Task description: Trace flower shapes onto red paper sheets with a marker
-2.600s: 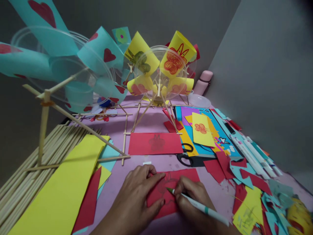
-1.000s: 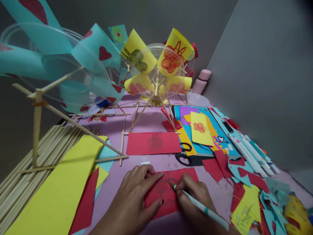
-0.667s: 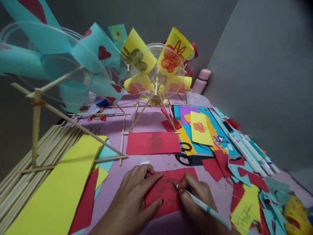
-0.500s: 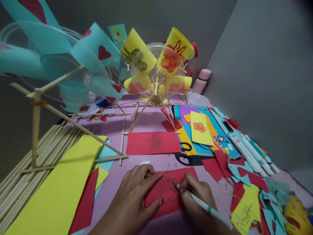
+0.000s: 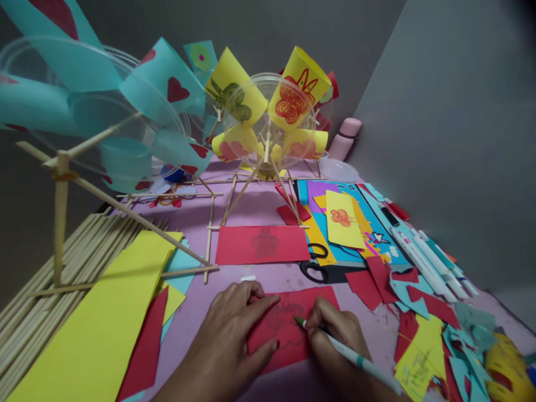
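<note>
A red paper strip (image 5: 288, 349) lies on the pink table close to me, with a dark flower-like drawing on it. My left hand (image 5: 234, 329) rests on its left part, fingers spread and thumb apart, holding nothing. In my right hand (image 5: 335, 329) is a white marker (image 5: 347, 353) with a teal band; its green tip touches or hovers just over the drawing. Just beyond lies another red paper strip (image 5: 234, 245) with a similar dark drawing. A small white piece (image 5: 248, 278) sits between the two strips.
Stick-and-cup wheels stand ahead, one with yellow paper rolls (image 5: 240, 95), one with blue paper rolls (image 5: 167, 84). Yellow sheets (image 5: 87, 318) and wooden sticks (image 5: 25, 335) lie left. Scissors (image 5: 315, 272), markers (image 5: 431, 262) and paper scraps (image 5: 422, 357) lie right. A pink bottle (image 5: 345, 139) stands behind.
The marker tip has shifted slightly down and left over the drawing, with a small movement of my right hand. My left hand and the paper have stayed in place.
</note>
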`<state>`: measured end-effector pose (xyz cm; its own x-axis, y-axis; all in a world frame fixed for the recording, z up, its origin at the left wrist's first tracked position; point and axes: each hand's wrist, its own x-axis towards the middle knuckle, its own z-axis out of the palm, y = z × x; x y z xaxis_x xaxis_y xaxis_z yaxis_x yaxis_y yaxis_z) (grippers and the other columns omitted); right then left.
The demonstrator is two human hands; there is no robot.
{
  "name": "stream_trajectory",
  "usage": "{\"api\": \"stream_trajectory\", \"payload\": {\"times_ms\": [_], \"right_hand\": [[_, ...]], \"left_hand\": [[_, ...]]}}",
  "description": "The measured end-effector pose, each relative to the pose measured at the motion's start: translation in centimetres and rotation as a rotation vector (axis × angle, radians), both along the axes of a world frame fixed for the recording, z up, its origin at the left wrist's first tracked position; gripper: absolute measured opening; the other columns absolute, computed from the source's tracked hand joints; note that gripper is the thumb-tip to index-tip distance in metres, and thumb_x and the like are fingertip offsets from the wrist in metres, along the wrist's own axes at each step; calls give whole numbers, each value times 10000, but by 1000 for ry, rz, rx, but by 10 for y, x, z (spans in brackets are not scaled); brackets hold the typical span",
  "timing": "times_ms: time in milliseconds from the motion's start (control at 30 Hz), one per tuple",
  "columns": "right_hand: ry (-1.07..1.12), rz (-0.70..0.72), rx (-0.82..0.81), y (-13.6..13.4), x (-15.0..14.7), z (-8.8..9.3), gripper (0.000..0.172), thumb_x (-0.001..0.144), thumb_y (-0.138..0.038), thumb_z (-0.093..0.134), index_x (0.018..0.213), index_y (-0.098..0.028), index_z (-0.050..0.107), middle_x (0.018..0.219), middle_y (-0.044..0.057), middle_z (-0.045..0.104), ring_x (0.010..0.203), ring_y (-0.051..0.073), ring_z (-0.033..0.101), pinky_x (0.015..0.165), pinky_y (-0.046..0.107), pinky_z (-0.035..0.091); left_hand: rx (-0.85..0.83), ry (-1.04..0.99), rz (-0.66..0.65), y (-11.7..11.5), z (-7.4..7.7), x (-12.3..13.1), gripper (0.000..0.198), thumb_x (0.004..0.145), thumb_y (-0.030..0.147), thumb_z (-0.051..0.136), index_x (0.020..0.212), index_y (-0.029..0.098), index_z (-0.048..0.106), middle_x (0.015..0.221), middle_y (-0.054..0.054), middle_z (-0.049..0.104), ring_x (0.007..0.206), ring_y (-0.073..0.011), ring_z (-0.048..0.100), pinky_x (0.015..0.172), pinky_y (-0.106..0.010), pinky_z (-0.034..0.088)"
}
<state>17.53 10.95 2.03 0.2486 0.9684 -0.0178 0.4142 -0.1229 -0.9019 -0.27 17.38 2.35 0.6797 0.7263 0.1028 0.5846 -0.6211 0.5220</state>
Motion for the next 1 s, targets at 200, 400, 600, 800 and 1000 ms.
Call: {"api": "stream_trajectory", "payload": {"times_ms": [200, 400, 600, 800, 1000], "right_hand": [[-16, 115, 26, 1, 4, -5, 55, 604, -189, 346, 588, -236, 371, 456, -82, 326, 405, 97, 332, 407, 214, 228], [-30, 180, 117, 2, 5, -7, 75, 598, -164, 343, 594, -235, 365, 458, -84, 326, 387, 89, 316, 392, 204, 231], [16, 135, 112, -1, 5, -11, 72, 651, -174, 373, 612, -234, 380, 471, -88, 320, 406, 95, 309, 411, 213, 241], [-16, 158, 81, 0, 3, -10, 63, 655, -177, 374, 640, -237, 383, 480, -82, 352, 415, 108, 356, 429, 219, 264], [-62, 115, 53, 2, -2, -6, 71, 667, -184, 360, 634, -238, 391, 488, -72, 367, 421, 115, 375, 431, 225, 256]], "left_hand": [[32, -4, 10, -2, -2, -3, 477, 777, 304, 630, 1243, 309, 533, 1160, -56, 535, 1064, -271, 492, 867, -423, 432], [71, -4, 5, -3, -5, -4, 497, 773, 283, 628, 1256, 311, 515, 1189, -59, 519, 1079, -275, 481, 867, -428, 433], [62, -10, 6, -4, -5, -4, 486, 774, 285, 634, 1246, 309, 521, 1158, -57, 526, 1064, -269, 485, 859, -424, 432], [59, -19, 0, -2, -5, -3, 492, 775, 277, 632, 1252, 296, 517, 1150, -57, 530, 1056, -263, 488, 865, -420, 429], [73, -4, 2, -3, -4, -3, 476, 786, 298, 627, 1250, 302, 519, 1182, -59, 523, 1081, -267, 478, 865, -411, 431]]}}
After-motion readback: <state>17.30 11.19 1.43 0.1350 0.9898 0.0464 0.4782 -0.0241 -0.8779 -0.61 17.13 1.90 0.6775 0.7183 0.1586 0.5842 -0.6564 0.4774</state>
